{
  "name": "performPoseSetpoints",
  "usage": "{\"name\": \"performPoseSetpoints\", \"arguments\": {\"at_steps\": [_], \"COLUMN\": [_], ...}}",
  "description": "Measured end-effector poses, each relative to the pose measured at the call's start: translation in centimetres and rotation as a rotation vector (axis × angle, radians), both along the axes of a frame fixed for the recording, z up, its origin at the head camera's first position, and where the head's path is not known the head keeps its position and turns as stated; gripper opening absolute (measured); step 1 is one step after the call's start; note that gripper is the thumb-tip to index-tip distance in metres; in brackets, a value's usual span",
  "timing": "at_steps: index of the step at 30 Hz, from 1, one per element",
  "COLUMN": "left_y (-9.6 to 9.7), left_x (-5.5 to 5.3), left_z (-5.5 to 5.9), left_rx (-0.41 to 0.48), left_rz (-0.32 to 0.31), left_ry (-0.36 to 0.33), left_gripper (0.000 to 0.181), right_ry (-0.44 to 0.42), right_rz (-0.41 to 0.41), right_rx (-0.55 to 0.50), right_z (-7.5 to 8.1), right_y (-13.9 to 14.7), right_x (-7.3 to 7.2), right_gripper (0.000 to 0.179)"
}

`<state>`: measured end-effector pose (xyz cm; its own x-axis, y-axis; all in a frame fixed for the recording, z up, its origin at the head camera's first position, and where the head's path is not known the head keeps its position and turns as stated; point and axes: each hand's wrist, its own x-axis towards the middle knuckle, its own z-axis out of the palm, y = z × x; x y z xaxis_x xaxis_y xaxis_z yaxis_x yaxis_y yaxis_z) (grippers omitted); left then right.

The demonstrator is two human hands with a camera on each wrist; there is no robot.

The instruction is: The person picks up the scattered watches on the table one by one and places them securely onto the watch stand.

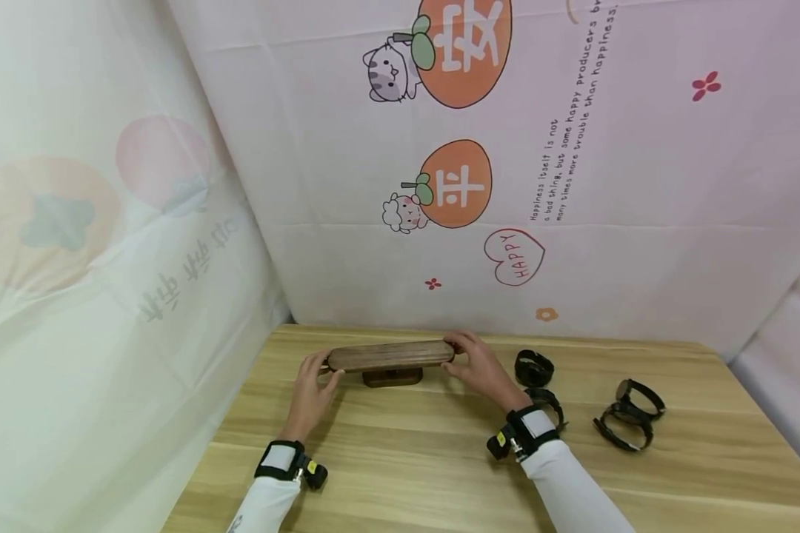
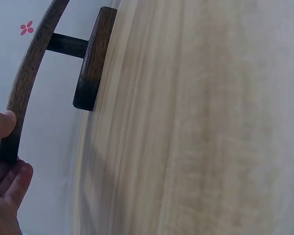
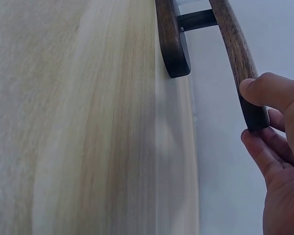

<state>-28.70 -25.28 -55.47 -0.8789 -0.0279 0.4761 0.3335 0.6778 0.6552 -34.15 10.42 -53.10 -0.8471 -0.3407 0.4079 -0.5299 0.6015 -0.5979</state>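
Observation:
A dark brown wooden stand has a long, slightly curved top bar [image 1: 392, 356], a short post [image 2: 67, 45] and a smaller base [image 1: 392, 378]. It stands toward the back of the table, its base flat along the tabletop. My left hand [image 1: 310, 396] grips the left end of the bar, thumb on the near side and fingertips around the end. At the opposite end, my right hand [image 1: 483, 370] pinches the bar the same way. Both wrist views show a thumb pressed against the wood and fingers under the tip.
Several black watches lie right of the stand: one watch [image 1: 535, 368] near the back, another watch [image 1: 552, 403] partly behind my right wrist, and a pair [image 1: 630, 418] farther right. A printed white cloth [image 1: 347, 274] hangs behind the wooden table [image 1: 407, 474], with more cloth at the left.

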Motion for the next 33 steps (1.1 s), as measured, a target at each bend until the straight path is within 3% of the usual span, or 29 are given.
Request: {"name": "performPoseSetpoints", "arguments": {"at_steps": [19, 33], "left_y": [1.4, 2.9], "left_x": [0.1, 0.2], "left_z": [0.3, 0.5], "left_rx": [-0.024, 0.028], "left_rz": [-0.027, -0.046], "left_ry": [0.020, -0.033], "left_gripper": [0.051, 0.051], "right_ry": [-0.001, 0.010], "right_rz": [-0.037, -0.054], "right_rx": [0.050, 0.047], "right_z": [0.5, 0.2], "right_y": [1.4, 2.8], "right_x": [1.1, 2.0], "right_gripper": [0.052, 0.049]}}
